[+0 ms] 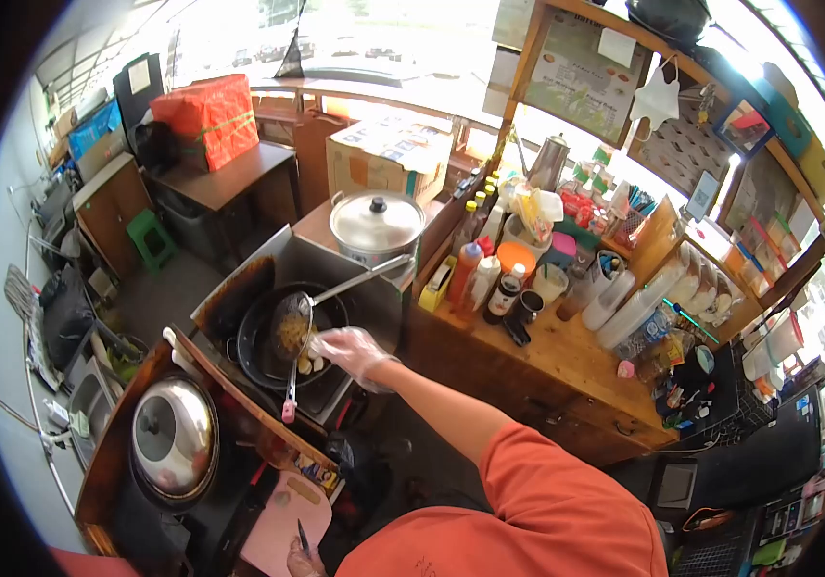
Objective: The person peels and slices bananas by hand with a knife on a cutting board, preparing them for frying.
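My right hand [356,356], in a clear plastic glove, reaches over the black wok [251,344], its fingers stretched out and nothing visible held in them. Pale slices [310,364] lie in the wok just below the fingertips. A wire skimmer [355,281] rests across the wok, its handle pointing to the upper right, with golden-brown bits [292,333] at its basket. A utensil with a pink-tipped handle [289,402] lies over the near rim. At the bottom edge, my left hand [304,564], partly cut off, grips a dark knife [304,535] beside the pink cutting board [268,539].
A lidded pan [174,438] sits left of the wok, behind a wooden partition [239,399]. Beyond the wok stands a lidded steel pot [376,223]. Bottles and cups crowd the wooden counter [552,361] to the right. A green stool [150,238] is on the floor.
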